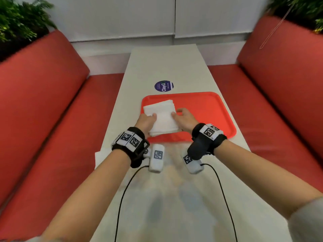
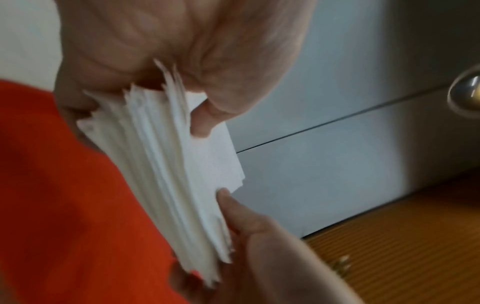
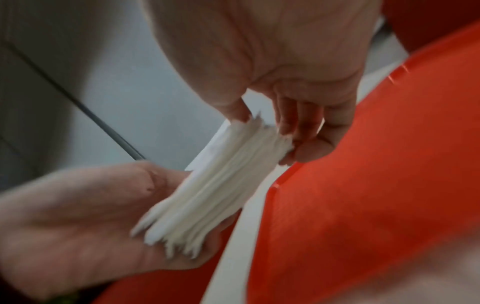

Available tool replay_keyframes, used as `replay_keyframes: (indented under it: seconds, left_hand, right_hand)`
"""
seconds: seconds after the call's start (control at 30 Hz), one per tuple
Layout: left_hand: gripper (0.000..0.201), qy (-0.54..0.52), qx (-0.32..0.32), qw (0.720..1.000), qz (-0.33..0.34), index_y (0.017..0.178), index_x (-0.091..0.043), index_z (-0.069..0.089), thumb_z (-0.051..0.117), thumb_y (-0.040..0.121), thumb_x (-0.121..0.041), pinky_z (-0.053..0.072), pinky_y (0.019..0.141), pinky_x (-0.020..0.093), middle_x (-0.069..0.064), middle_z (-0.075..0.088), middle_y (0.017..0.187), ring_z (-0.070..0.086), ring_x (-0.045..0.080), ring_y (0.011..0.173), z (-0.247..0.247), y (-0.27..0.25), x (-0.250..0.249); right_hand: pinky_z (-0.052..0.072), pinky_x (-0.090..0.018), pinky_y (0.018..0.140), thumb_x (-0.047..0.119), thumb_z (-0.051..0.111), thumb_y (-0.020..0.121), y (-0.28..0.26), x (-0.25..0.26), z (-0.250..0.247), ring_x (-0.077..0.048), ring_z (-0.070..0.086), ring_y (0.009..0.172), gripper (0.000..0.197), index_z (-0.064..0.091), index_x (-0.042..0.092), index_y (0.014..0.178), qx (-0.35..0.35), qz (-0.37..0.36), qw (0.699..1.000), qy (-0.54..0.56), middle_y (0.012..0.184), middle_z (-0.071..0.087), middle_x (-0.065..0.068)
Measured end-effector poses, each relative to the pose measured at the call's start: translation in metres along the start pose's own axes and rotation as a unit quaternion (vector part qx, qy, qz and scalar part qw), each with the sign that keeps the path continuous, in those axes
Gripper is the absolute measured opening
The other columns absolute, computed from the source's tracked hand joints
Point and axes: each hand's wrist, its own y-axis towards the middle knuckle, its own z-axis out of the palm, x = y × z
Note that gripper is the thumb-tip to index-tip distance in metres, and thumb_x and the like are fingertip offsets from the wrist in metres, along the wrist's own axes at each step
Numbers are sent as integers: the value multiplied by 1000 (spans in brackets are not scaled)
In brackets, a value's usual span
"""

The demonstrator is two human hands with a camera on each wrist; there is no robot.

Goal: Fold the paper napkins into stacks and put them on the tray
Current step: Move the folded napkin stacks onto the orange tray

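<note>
A thick stack of folded white napkins (image 1: 164, 124) is held between both hands over the near-left part of the red tray (image 1: 206, 112). My left hand (image 1: 146, 121) grips its left side, with the thumb (image 2: 205, 117) on top of the stack (image 2: 168, 168). My right hand (image 1: 183, 118) pinches its right side, fingers (image 3: 306, 127) curled under the stack (image 3: 221, 181). Another napkin stack (image 1: 157, 106) lies on the tray just beyond, partly covered by the held one. Whether the held stack touches the tray (image 3: 363, 185) is unclear.
A loose white napkin (image 1: 97, 157) lies at the table's left edge beside my left forearm. A round dark sticker (image 1: 164, 86) sits beyond the tray. Red benches (image 1: 52, 119) flank the narrow white table (image 1: 166, 63). Wrist-camera cables trail over the near tabletop.
</note>
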Motion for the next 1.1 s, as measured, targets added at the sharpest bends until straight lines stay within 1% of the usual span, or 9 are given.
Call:
replay_keyframes:
  seconds: [0.13, 0.23, 0.37, 0.5, 0.6, 0.83, 0.93, 1.0, 1.1]
  left_hand:
    - [51, 196, -47, 979, -9, 135, 10, 42, 55, 97, -21, 44, 104, 42, 26, 52, 136, 53, 38, 125, 9, 49, -13]
    - [50, 262, -43, 962, -55, 137, 7, 42, 55, 94, -13, 43, 104, 38, 24, 51, 139, 51, 37, 127, 6, 75, 4]
    - [45, 220, -62, 969, -90, 128, 6, 52, 56, 87, -10, 49, 98, 40, 23, 59, 127, 58, 38, 116, 3, 99, 26]
    - [45, 144, -69, 983, -89, 121, 7, 57, 50, 80, -10, 49, 98, 44, 23, 62, 122, 60, 39, 111, 9, 102, 34]
    - [38, 106, -59, 990, -74, 118, 5, 60, 39, 87, 4, 49, 95, 41, 19, 64, 115, 61, 36, 108, 15, 91, 28]
    - [42, 101, -61, 991, -68, 119, -1, 59, 46, 79, -4, 50, 97, 47, 17, 65, 116, 61, 36, 108, 12, 98, 29]
    - [47, 184, -105, 977, 18, 127, -4, 50, 55, 80, -6, 48, 98, 44, 12, 59, 121, 57, 32, 112, 10, 82, 16]
    - [33, 282, -131, 945, 95, 116, -5, 55, 57, 82, -7, 47, 93, 40, 9, 56, 112, 54, 26, 107, 11, 63, 15]
    - [11, 370, -43, 923, 92, 74, -9, 61, 53, 82, -7, 51, 70, 35, 6, 62, 80, 63, 30, 84, 21, 42, 31]
  right_hand:
    - [44, -36, 93, 29, 46, 99, 55, -3, 7, -36, 56, 119, 43, 53, -3, 129, 25, 15, 981, -191, 132, 58, -20]
    - [45, -36, 89, 26, 48, 98, 70, -22, 21, -37, 57, 115, 39, 57, -2, 123, 43, 38, 977, -206, 127, 61, -21]
    - [41, -36, 94, 27, 50, 98, 72, -33, 34, -37, 52, 121, 42, 51, -3, 129, 49, 36, 980, -192, 133, 55, -22]
    - [32, -38, 111, 26, 50, 99, 71, -34, 41, -33, 38, 138, 63, 22, 1, 150, 52, 57, 994, -74, 152, 36, -16]
    - [33, -40, 112, 24, 50, 97, 64, -39, 54, -31, 40, 137, 69, 13, 6, 153, 72, 63, 995, -32, 152, 37, -12]
    - [37, -35, 108, 20, 54, 95, 63, -41, 52, -30, 45, 134, 67, 19, 10, 152, 43, 61, 997, 5, 145, 46, -10]
    - [31, -37, 114, 18, 56, 94, 73, -28, 37, -31, 37, 139, 70, 20, 7, 153, -18, 13, 997, -75, 151, 37, -15]
    - [31, -36, 114, 19, 51, 96, 85, -16, 26, -30, 38, 138, 58, 32, 6, 148, -18, -28, 988, -149, 149, 40, -16]
    - [32, -36, 112, 20, 40, 101, 101, 5, 20, -31, 41, 137, 46, 41, 2, 143, 86, -51, 960, -262, 148, 44, -17]
